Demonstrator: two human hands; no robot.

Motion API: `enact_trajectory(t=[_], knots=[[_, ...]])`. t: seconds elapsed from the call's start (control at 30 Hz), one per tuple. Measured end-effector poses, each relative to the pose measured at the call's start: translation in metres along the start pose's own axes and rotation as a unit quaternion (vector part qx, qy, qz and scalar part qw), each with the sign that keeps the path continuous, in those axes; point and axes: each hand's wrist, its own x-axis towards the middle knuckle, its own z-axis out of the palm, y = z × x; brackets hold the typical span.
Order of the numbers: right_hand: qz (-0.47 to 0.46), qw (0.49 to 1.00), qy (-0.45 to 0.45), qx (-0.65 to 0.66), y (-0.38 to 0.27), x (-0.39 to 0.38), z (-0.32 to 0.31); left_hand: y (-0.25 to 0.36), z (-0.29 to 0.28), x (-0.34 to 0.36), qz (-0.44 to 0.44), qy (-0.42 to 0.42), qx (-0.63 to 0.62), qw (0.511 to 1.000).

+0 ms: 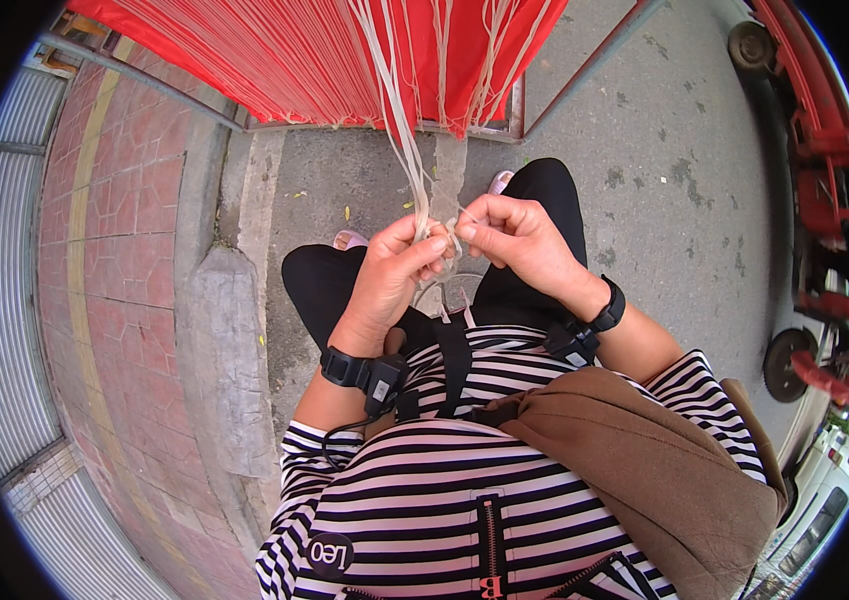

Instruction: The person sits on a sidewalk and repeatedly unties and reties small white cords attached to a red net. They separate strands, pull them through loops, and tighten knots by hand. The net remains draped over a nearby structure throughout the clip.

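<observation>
A bundle of pale cream strands (404, 150) hangs down toward me from a red sheet (489, 50) lined with many fine parallel threads. My left hand (394, 270) grips the bundle at its lower part, fingers curled around it. Just to its right, my right hand (514, 240) has thumb and forefinger pinched on thin strands, where a small loop or tangle shows between the hands. I cannot make out whether it is a knot. Both wrists wear black strapped devices.
A metal frame (189, 96) borders the red sheet. My knees are spread below it. On the left are a concrete curb (229, 370), red paving (119, 300) and corrugated metal (14, 260). At right, red wheeled machinery (829, 200) and a white vehicle (819, 505) stand on the road.
</observation>
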Motion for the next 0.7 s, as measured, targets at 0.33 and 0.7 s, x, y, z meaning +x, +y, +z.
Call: enact_trajectory(t=[0.33,0.7], knots=[[0.005,1.0,0.003,0.029,0.005,0.001,-0.003,-0.002,-0.007,-0.001,0.004,-0.002,-0.053,0.999],[0.006,0.998,0.002,0.058,0.002,0.0,-0.005,-0.002,-0.015,-0.002,0.021,0.003,-0.102,0.995]])
